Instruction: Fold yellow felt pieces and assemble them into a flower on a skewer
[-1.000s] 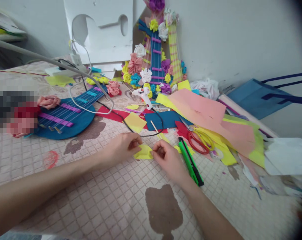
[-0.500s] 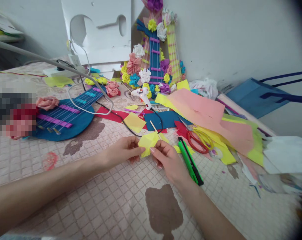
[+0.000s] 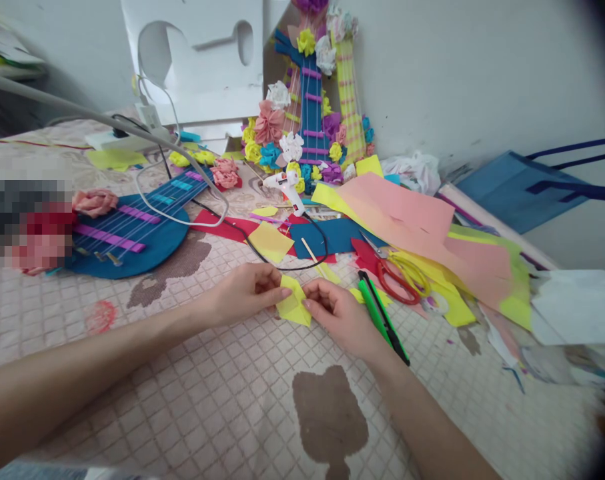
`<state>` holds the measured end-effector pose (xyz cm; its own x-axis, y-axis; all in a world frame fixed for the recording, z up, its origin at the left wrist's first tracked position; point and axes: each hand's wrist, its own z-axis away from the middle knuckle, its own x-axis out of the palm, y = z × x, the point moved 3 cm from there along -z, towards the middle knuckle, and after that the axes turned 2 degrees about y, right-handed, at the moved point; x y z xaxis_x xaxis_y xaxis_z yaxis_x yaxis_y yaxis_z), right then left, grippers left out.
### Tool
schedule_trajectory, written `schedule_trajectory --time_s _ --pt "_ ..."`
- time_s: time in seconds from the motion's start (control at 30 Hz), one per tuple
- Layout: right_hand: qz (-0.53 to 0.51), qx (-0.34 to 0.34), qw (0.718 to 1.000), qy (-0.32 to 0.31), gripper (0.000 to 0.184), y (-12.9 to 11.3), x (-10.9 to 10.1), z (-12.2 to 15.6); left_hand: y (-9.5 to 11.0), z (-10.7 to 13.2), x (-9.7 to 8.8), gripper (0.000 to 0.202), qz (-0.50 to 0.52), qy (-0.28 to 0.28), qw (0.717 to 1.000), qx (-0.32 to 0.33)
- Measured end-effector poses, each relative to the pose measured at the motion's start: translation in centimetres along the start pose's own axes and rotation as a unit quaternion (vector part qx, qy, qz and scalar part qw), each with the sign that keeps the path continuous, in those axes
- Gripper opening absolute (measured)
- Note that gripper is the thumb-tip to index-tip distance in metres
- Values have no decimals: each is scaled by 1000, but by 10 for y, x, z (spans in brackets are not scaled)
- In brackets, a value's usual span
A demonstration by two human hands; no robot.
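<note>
Both hands pinch a small piece of yellow paper (image 3: 294,307) just above the quilted table cover. Its left edge is between the thumb and fingers of my left hand (image 3: 255,290). On the other side, my right hand (image 3: 338,313) grips the right edge. Beyond the hands lie a thin white stick (image 3: 309,249), a yellow paper square (image 3: 269,241) and a blue paper strip (image 3: 327,238). A green box cutter (image 3: 382,319) rests beside my right wrist, with red-handled scissors (image 3: 397,283) behind it.
A white glue gun (image 3: 286,188) stands farther back, its black cord looping forward. At left lies a blue paper guitar (image 3: 132,233) with paper flowers. Decorated guitars (image 3: 312,113) lean at the wall. Pink paper sheets (image 3: 397,207) and a blue bag (image 3: 522,190) are at right.
The yellow paper has been turned in my fingers and now hangs lower, with its face tilted differently. Both hands stay close together around it. The view has shifted slightly.
</note>
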<state>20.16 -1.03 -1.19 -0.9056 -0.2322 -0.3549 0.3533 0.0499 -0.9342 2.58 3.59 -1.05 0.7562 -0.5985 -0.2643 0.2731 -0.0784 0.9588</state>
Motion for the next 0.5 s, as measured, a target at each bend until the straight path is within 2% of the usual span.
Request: schedule_trajectory --time_s 0.2,0.27,0.4,0.5 --pt "-2 13 999 31 16 1 -4 -1 0 1 -1 24 21 -14 997 -72" --pt "3 8 1000 29 12 0 -4 -1 1 0 -1 23 28 -11 997 -64" --pt "33 -9 999 17 9 -2 -3 -1 2 -2 -5 20 15 35 999 -20" --pt "85 -16 994 61 10 -6 -4 3 -1 -4 -6 17 20 42 998 -35"
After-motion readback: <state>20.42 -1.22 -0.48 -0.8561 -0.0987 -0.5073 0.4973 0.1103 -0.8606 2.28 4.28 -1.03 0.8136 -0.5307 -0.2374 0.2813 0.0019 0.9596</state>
